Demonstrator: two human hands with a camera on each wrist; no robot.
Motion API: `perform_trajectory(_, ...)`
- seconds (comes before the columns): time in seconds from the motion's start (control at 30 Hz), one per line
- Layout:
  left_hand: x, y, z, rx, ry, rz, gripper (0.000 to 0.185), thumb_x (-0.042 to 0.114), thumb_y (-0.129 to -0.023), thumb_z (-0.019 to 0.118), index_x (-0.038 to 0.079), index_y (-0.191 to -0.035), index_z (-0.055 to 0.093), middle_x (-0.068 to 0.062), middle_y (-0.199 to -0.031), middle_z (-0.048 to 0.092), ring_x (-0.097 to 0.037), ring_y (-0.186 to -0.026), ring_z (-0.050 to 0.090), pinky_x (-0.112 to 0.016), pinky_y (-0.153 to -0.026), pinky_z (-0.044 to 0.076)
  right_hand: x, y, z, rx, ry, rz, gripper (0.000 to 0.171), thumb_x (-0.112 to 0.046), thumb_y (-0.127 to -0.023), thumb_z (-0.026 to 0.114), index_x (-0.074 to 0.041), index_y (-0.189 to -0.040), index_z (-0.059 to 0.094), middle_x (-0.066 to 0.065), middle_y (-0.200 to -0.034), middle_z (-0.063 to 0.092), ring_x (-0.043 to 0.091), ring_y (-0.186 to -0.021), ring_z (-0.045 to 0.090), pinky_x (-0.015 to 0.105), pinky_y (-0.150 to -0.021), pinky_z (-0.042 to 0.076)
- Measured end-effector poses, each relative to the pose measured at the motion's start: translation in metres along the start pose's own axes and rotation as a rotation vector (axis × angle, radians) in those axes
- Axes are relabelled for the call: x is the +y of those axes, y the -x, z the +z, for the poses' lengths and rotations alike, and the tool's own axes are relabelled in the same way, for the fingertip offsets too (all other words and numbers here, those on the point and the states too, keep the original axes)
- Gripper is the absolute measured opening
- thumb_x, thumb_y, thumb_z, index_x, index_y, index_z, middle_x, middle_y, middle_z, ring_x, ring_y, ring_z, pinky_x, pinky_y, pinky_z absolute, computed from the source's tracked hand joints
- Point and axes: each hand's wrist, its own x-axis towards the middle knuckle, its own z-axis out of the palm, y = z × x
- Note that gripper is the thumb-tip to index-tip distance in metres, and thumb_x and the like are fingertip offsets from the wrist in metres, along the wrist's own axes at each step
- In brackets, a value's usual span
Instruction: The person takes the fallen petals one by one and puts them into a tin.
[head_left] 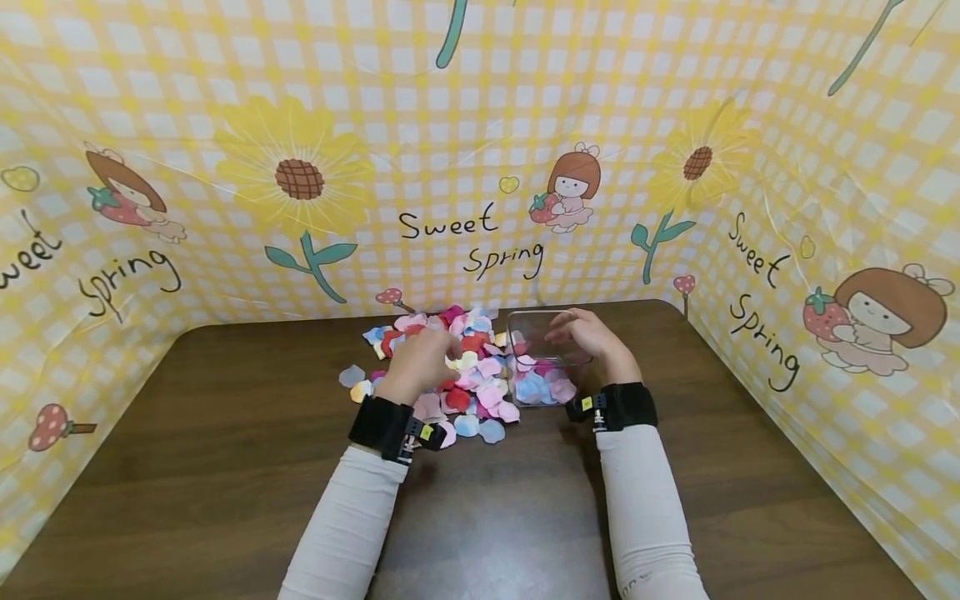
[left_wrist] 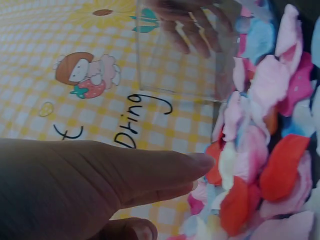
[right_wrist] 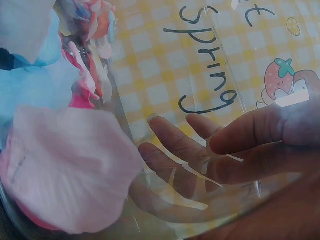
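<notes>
Colourful artificial flower petals (head_left: 491, 392) lie heaped at the back of the table, in pink, red, blue, white and yellow. My left hand (head_left: 423, 358) is over the left part of this heap. In the left wrist view its index finger (left_wrist: 165, 167) is straight, the tip right at a red petal. To the right of the heap stands a clear plastic box (head_left: 513, 346), with a few blue and pink petals (head_left: 534, 387) in it. My right hand (head_left: 596, 337) is at the box's right side, its fingers loosely bent and overlapping the box. A pale pink petal (right_wrist: 75, 165) looms large in the right wrist view.
The brown wooden table (head_left: 225, 467) extends toward me and to both sides. A yellow checked cloth (head_left: 450, 150) with sunflowers and cartoon figures forms walls at the back and sides, close behind the heap. Loose petals (head_left: 352, 377) lie at the heap's left edge.
</notes>
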Motion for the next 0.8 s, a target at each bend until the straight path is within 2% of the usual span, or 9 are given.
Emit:
perform_trajectory(0.23, -0.003, -0.005, 0.012, -0.084, -0.043, -0.09, 0.039, 0.016, -0.078, 0.089, 0.01, -0.114, 0.075, -0.006, -0.106, 0.071, -0.024, -0.093, 0.06, -0.046, -0.079, 0.05, -0.001, -0.001, 0.0, 0.007, 0.012, -0.02, 0.041, -0.007, -0.099, 0.036, 0.005, -0.135, 0.052, 0.025, -0.132, 0.064, 0.039, -0.128, 0.056, 0.058, -0.107, 0.042)
perform_trajectory(0.4, -0.009, -0.007, 0.013, -0.1, -0.056, -0.118, 0.034, 0.015, -0.081, 0.086, 0.009, -0.112, 0.074, -0.006, -0.105, 0.07, -0.025, -0.092, 0.059, -0.046, -0.078, 0.049, -0.002, -0.002, 0.0, 0.007, 0.03, -0.036, 0.041, -0.007, -0.099, 0.034, 0.005, -0.133, 0.053, 0.026, -0.131, 0.064, 0.04, -0.127, 0.058, 0.058, -0.107, 0.043)
perform_trajectory(0.63, -0.014, -0.005, 0.009, -0.072, -0.009, -0.112, 0.018, 0.019, -0.089, 0.08, 0.009, -0.104, 0.076, -0.005, -0.097, 0.07, -0.025, -0.089, 0.06, -0.045, -0.076, 0.048, -0.002, -0.002, 0.0, 0.007, 0.001, -0.005, 0.041, -0.008, -0.099, 0.035, 0.003, -0.134, 0.053, 0.024, -0.133, 0.063, 0.039, -0.128, 0.056, 0.059, -0.105, 0.044)
perform_trajectory(0.8, -0.018, -0.003, 0.007, -0.028, 0.008, -0.116, 0.013, 0.016, -0.094, 0.074, 0.01, -0.104, 0.079, -0.007, -0.1, 0.072, -0.026, -0.091, 0.062, -0.048, -0.08, 0.05, 0.001, -0.002, 0.0, 0.004, -0.006, -0.001, 0.039, -0.008, -0.099, 0.04, 0.003, -0.135, 0.053, 0.023, -0.133, 0.063, 0.038, -0.127, 0.056, 0.057, -0.105, 0.044)
